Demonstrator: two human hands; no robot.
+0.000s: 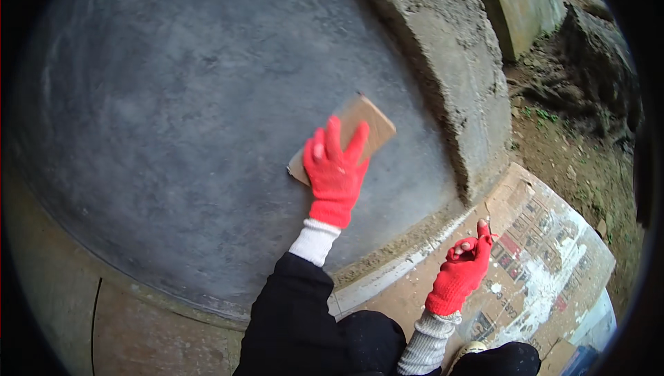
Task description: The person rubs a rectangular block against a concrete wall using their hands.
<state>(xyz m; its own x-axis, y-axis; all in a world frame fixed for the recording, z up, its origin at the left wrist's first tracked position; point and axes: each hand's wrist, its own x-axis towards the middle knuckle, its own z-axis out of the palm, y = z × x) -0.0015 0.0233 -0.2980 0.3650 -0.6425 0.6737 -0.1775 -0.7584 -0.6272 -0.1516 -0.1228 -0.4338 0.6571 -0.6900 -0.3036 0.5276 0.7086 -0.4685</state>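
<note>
gloves: we see bright red on the left hand (335,172) and the right hand (462,272), with white knit cuffs
block (353,134): plain light brown
slab (207,120): we see dark grey with pale cloudy streaks
curb (449,58): rough grey-beige
cardboard (546,258): brown, with red and black print, white smears
sleeves: we see black
ground (574,148): brown earth, little green spots

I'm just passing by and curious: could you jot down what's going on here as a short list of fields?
Left hand: red glove, pressed flat on a wooden block
Block: lies on the grey concrete surface
Right hand: red glove, fingers curled, resting on cardboard
Cardboard: flattened, paint-smeared, beside the concrete wall
Ground on the right: bare soil
Clothing: dark sleeves, white cuffs
</note>
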